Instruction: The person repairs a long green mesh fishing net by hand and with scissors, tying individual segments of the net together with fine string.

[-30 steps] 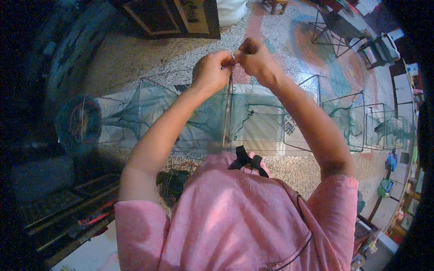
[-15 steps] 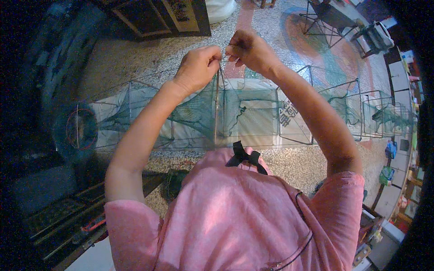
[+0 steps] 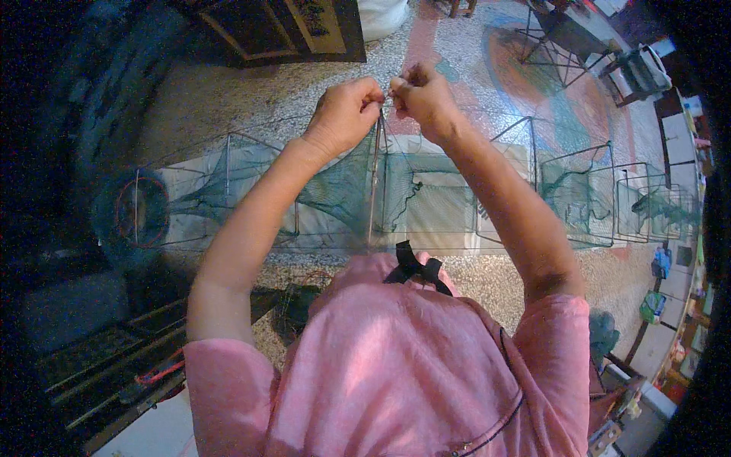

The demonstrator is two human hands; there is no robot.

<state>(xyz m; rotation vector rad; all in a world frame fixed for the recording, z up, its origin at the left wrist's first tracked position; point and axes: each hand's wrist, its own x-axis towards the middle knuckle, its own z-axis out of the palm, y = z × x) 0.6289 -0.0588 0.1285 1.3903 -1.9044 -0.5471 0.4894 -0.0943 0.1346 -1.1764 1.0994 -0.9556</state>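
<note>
Two bare hands are up in front of me, close together but apart, over the far edge of a pale sheet (image 3: 457,221). The left hand (image 3: 343,114) is pinched tight, thumb against fingertips, on the top of one upright frame (image 3: 374,175) of a long green net trap (image 3: 346,202). The right hand (image 3: 424,99) has its fingers curled in, thumb pressed to forefinger; I can't tell whether anything thin is caught there.

There's one such trap, stretched lengthwise over the sheet and running beyond its left and right edges. I count one reddish ring (image 3: 142,212) past the left edge and at least five four-sided frames along the length; the last ones at the right crowd together too much to count. One dark cord (image 3: 407,204) wiggles down the netting, right of the held frame.

The person wears one pink shirt (image 3: 411,358) with one black bow (image 3: 415,266) near the sheet's close edge. Beyond the far edge stand one dark wooden panel (image 3: 289,34) and one white sack (image 3: 383,19); over to the right, two bags, one blue (image 3: 661,263), one green (image 3: 652,307).
</note>
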